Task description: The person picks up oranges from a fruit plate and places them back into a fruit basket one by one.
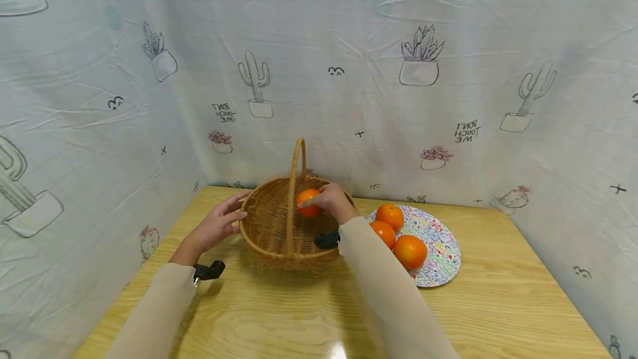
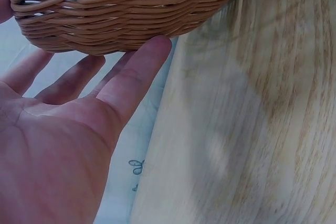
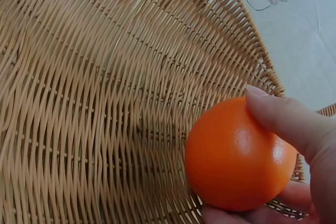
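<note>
Inside the wicker basket [image 1: 266, 220], my right hand [image 1: 333, 199] grips an orange [image 1: 308, 202], reaching in over the right rim beside the tall handle [image 1: 292, 198]. In the right wrist view, the thumb [image 3: 278, 111] lies across the top of the fruit and the fingers curl beneath it, close to the woven wall. My left hand [image 1: 219, 225] rests against the basket's left side. Its fairly straight fingers and thumb touch the outer weave, palm facing the basket, as the left wrist view shows.
Right of the basket, a round multicoloured plate [image 1: 443, 259] bears three more oranges [image 1: 410, 252], partly behind my right sleeve. Both basket and plate stand on a light wooden table [image 1: 503, 270]. A cactus-print cloth [image 1: 369, 104] hangs close behind and along the sides.
</note>
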### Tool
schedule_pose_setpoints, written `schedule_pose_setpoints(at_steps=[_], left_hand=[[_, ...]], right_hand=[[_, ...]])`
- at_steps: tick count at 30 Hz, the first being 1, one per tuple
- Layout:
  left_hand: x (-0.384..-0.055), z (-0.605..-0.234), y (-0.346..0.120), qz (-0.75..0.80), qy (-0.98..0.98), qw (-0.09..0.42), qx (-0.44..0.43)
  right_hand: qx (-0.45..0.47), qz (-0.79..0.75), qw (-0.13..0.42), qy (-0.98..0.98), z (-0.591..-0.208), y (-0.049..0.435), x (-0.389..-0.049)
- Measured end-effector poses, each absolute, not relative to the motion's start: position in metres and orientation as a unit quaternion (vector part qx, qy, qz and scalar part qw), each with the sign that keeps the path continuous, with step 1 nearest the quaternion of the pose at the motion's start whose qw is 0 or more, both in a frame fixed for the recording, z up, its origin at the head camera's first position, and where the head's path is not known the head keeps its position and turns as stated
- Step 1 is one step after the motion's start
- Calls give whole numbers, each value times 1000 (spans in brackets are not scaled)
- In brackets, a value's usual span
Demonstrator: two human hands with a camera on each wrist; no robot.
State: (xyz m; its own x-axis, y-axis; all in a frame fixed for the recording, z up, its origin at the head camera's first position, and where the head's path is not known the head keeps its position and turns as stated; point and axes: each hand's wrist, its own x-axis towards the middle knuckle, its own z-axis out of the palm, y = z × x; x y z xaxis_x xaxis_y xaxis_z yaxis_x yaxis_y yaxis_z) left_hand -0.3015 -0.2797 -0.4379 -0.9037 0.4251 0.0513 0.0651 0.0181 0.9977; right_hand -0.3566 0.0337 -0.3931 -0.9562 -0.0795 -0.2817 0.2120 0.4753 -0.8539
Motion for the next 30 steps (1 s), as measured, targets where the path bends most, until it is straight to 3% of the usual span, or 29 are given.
schedule_pose_setpoints(at_steps=[18,30], left_hand=[[-299,-443,-277,678,702,122,180],[-299,-443,-275,680,701,117,180]], right_hand=[[-38,-529,183,828,-375,60,-339],[-91,-565,99,814,-362,102,-327]])
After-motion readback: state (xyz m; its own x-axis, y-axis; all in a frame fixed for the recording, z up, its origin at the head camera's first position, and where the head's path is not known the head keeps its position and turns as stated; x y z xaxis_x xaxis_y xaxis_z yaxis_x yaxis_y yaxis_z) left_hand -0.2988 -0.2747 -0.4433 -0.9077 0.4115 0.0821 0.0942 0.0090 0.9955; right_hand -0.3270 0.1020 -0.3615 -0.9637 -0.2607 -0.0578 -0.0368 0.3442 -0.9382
